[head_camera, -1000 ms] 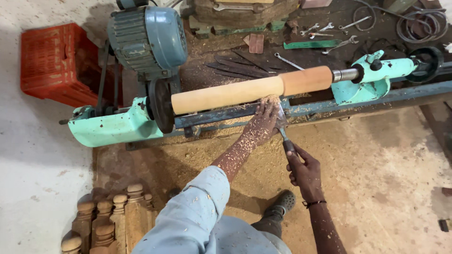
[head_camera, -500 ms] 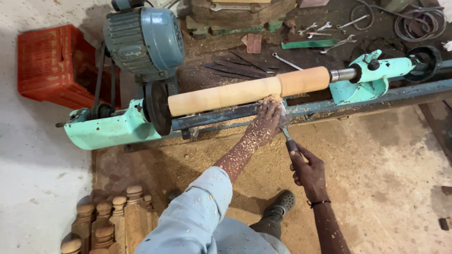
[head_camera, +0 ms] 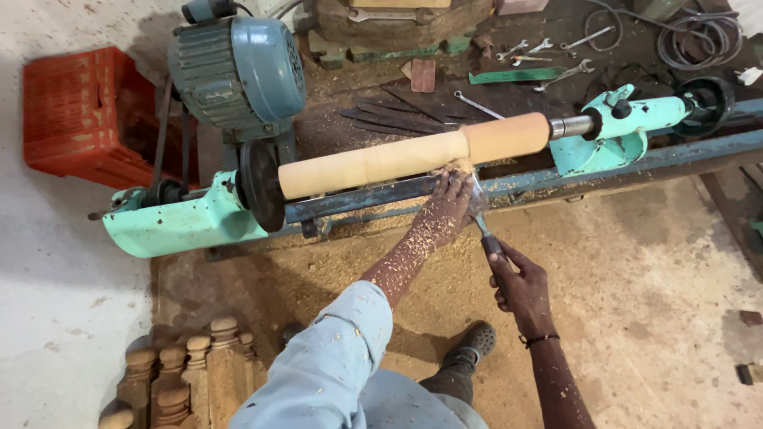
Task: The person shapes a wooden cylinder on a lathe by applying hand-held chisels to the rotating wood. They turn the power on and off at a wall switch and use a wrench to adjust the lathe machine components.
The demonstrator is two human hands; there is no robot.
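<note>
A long round wooden blank [head_camera: 397,159] is mounted on a turquoise lathe [head_camera: 183,226], held by the tailstock [head_camera: 620,131] at the right. My left hand [head_camera: 447,208], covered in wood chips, rests on the tool rest [head_camera: 373,199] and presses the blade of a chisel [head_camera: 479,214] against the wood where the paler turned part meets the darker part. My right hand [head_camera: 520,282] grips the chisel's dark handle below. Chips pile up at the cutting point.
A blue-grey motor [head_camera: 238,67] sits behind the headstock. A red plastic crate [head_camera: 75,119] stands at the left. Spare chisels [head_camera: 397,115] and wrenches [head_camera: 532,52] lie behind the lathe. Several turned wooden posts [head_camera: 183,373] stand at the lower left. Sawdust covers the floor.
The view has shifted slightly left. Both hands stay on the chisel at about the same spot along the wood.
</note>
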